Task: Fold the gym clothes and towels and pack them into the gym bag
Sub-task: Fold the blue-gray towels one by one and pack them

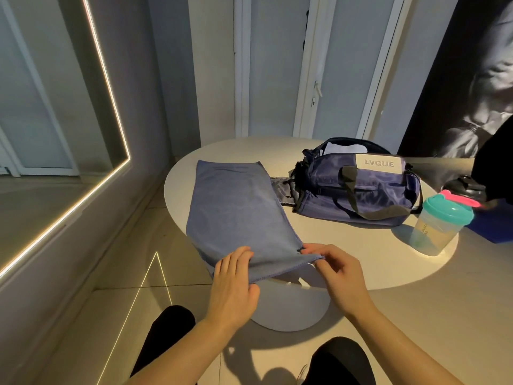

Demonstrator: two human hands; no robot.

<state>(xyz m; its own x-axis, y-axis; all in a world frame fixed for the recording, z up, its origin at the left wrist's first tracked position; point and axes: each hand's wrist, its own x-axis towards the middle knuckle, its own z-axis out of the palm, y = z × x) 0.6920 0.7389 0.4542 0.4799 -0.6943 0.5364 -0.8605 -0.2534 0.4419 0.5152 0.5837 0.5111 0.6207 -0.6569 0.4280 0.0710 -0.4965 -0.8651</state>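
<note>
Blue towel [238, 212] flat on table [319, 245], long axis running away from person; near short edge overhangs rim. L hand [233, 282] & R hand [336, 270] each pinch that edge, equally near. Gym bag [358, 190] sits R of towel.

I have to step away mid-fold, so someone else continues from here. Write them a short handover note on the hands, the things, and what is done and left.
Left hand: grips the near hem of the blue towel.
Right hand: pinches its near right corner.
The towel lies flat along the round table, near end hanging over the edge. Gym bag stands right of it, top open, something white already inside.
Done: towel spread out.
Left: fold it, pack it into the bag.
</note>
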